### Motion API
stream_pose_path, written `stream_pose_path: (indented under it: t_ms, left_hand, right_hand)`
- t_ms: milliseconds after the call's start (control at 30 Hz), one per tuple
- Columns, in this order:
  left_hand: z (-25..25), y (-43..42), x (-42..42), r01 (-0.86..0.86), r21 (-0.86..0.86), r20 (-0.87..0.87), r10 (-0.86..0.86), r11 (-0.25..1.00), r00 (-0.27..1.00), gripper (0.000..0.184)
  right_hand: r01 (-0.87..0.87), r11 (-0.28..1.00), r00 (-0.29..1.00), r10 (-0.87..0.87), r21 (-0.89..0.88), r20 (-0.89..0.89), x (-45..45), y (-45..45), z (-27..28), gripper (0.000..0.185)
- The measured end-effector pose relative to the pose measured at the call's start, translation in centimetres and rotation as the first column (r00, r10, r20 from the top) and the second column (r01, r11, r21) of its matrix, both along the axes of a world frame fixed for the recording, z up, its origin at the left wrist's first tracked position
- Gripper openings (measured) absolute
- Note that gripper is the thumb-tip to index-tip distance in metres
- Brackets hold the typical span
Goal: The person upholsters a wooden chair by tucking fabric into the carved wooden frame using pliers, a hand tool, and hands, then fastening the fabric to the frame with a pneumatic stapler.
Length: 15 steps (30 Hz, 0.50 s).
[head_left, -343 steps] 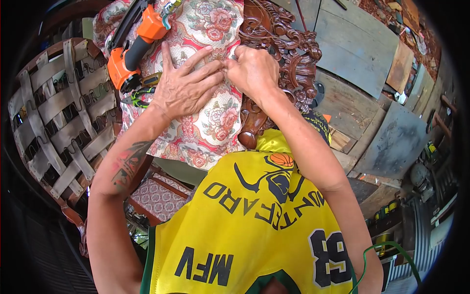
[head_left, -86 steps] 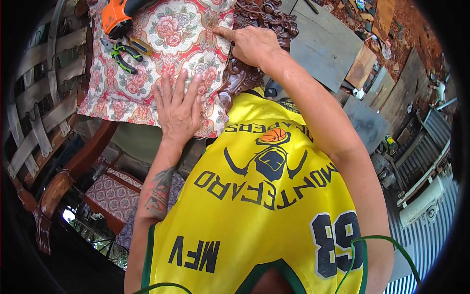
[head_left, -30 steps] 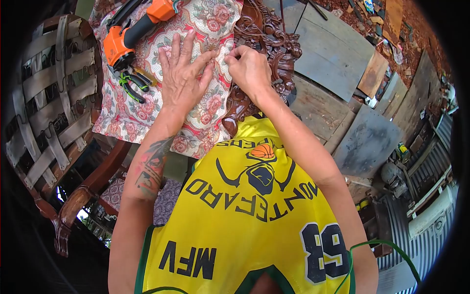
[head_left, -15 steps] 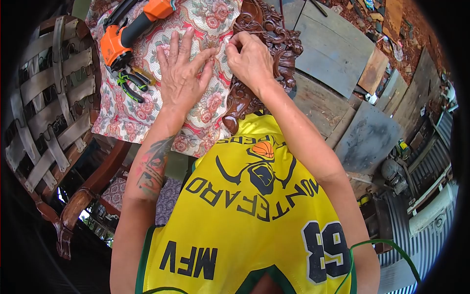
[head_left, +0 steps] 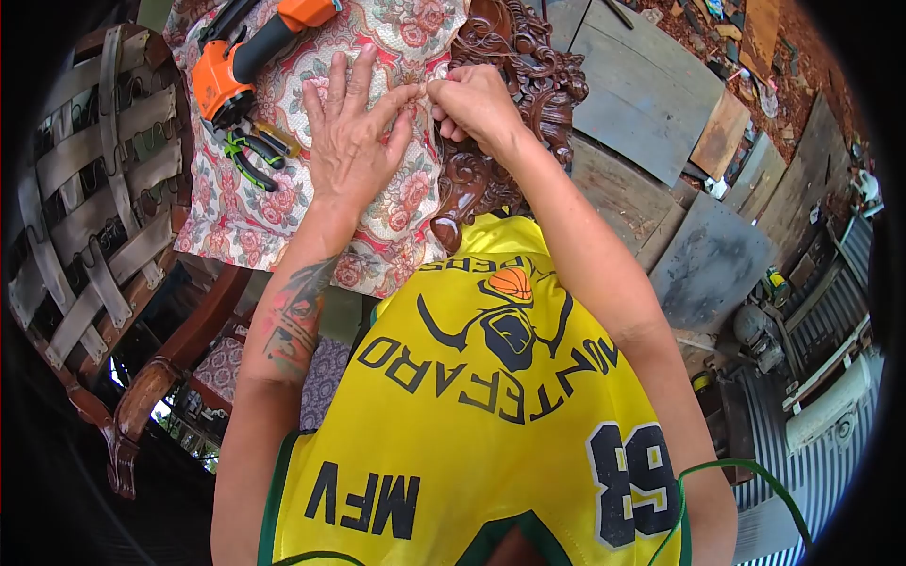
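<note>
A floral upholstery fabric (head_left: 406,193) in red, pink and cream lies over a padded panel beside a carved brown wooden frame (head_left: 543,113). My left hand (head_left: 354,141) rests flat on the cloth with its fingers spread, the index finger reaching to my right fingertips. At the fabric's edge, next to the carving, my right hand (head_left: 472,104) is closed in a pinch on the cloth; its fingertips are partly hidden. Left of my left hand lie an orange and black power tool (head_left: 226,85), pliers with green and black handles (head_left: 250,160) and a yellowish-handled tool (head_left: 278,140).
A chair frame with woven straps (head_left: 113,179) stands on the left, its curved wooden arm (head_left: 175,363) below. Boards and flat panels (head_left: 642,90) cover the ground at right, with scattered debris (head_left: 736,57) beyond. Corrugated metal sheeting (head_left: 783,472) lies lower right.
My right hand has shifted slightly left along the cloth, its fingertips now meeting my left index finger. My left hand stays nearly in place.
</note>
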<state>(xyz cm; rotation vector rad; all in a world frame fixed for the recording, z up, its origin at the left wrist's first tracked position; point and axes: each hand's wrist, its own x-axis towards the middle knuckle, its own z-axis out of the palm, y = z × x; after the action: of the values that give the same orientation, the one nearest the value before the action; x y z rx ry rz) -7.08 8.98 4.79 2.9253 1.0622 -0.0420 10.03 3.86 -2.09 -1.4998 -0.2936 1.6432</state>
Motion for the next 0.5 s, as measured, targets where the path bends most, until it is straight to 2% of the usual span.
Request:
stream_pose_path:
  t_ms: [167,233,267,333,367,433,467,500]
  left_hand:
    - [0.0,0.1,-0.1,-0.005,-0.014,0.005,0.005,1.000,1.000,0.039]
    - [-0.1,0.1,-0.1,-0.009,-0.012,0.004,0.009,1.000,1.000,0.039]
    - [-0.1,0.1,-0.2,-0.008,-0.013,0.006,0.008,1.000,1.000,0.039]
    - [-0.1,0.2,-0.2,-0.008,-0.010,0.009,0.009,1.000,1.000,0.039]
    - [-0.2,0.2,-0.2,-0.006,-0.010,0.015,0.006,1.000,1.000,0.039]
    - [-0.2,0.1,-0.2,-0.006,-0.012,0.019,0.006,1.000,1.000,0.039]
    - [-0.2,0.1,-0.2,-0.003,-0.011,0.022,0.004,1.000,1.000,0.039]
    - [-0.2,0.1,-0.2,-0.002,-0.008,0.025,0.002,1.000,1.000,0.039]
  right_hand:
    - [-0.028,1.000,0.996,0.027,-0.012,-0.084,0.9,0.6,0.2,0.023]
    - [-0.201,0.978,0.968,0.206,-0.050,0.143,1.1,1.4,0.0,0.025]
    - [-0.202,0.978,0.968,0.207,-0.050,0.142,1.3,1.6,0.4,0.025]
    - [-0.410,0.906,0.852,0.422,-0.106,0.309,2.0,1.8,1.3,0.030]
    - [-0.412,0.905,0.852,0.423,-0.106,0.309,1.8,1.8,1.2,0.030]
    - [-0.410,0.909,0.741,0.384,-0.081,0.551,1.0,1.6,0.5,0.031]
    - [-0.411,0.908,0.741,0.385,-0.081,0.550,0.4,1.4,0.2,0.031]
    - [-0.399,0.916,0.694,0.328,-0.037,0.641,-0.2,1.2,0.0,0.031]
